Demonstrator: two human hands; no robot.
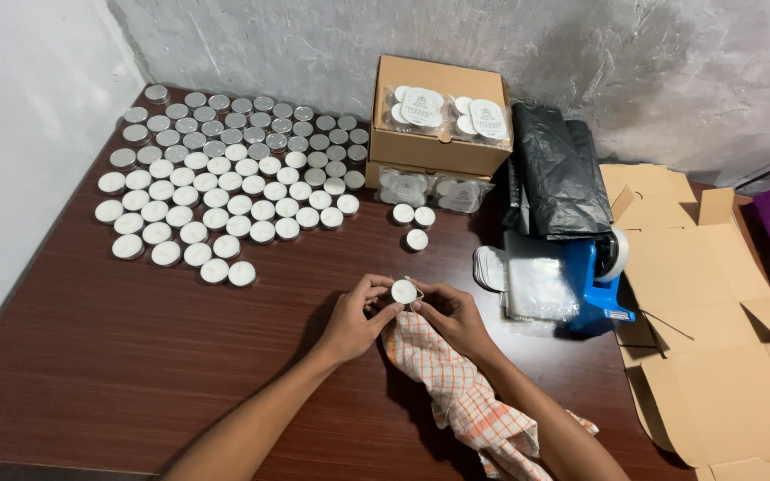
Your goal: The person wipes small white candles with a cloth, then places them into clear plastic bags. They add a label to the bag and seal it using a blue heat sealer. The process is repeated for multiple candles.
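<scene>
1. Candle (pixel 404 290): one small white tealight in a metal cup, held above the table (pixel 135 356) between both hands, near the middle of the view. We judge the step in hand to be wiping it, and we would keep it level, wax side up

2. Left hand (pixel 356 317): fingers curled around the candle's left side, gripping its rim. We would keep this grip light; the thin cup looks easy to dent

3. Right hand (pixel 454 317): fingertips closed on the candle's right side, with the cloth (pixel 465 392) caught under the palm. We would bring a fold of cloth up to the cup and turn the candle against it, not rub the wax

4. Cloth: orange and white check, trailing from the right hand down across the table toward us. We would keep its loose end clear of the other stock

5. Three loose candles (pixel 414 223): just beyond the hands, near the boxes

6. Rows of candles (pixel 225 178): a large batch at the far left of the table, well apart from the hands

7. Closed cardboard box (pixel 438 120): at the back wall, packets of candles on its lid and before it

8. Blue tape dispenser (pixel 601 285), clear bags (pixel 536 285), black plastic bag (pixel 559 174) and flattened cardboard box (pixel 715 338): to the right
</scene>
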